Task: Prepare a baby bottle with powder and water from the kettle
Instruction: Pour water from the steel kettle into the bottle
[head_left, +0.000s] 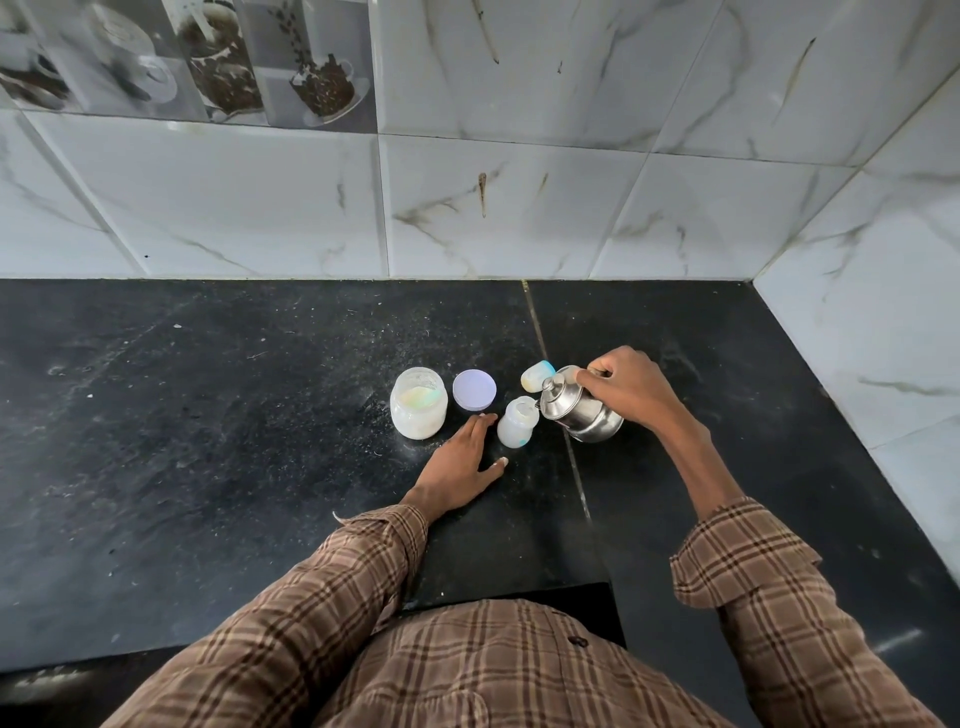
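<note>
We note the right hand (631, 387) closed around the handle of the steel kettle (579, 410); the kettle is tilted to the left, its spout at the open mouth of the baby bottle (516, 422); whether water flows we cannot tell. The bottle stands upright on the black counter (208, 415), near the middle of the scene, just left of the kettle. The left hand (464, 460) lies flat and open on the counter, holding nothing, fingertips just left of the bottle, thumb near its base. On the far side of the bottle lies the bottle's cap (537, 375) on its side; to the left sit a lavender lid (474, 390) and, further left, the open powder jar (418, 409), pale powder inside.
</note>
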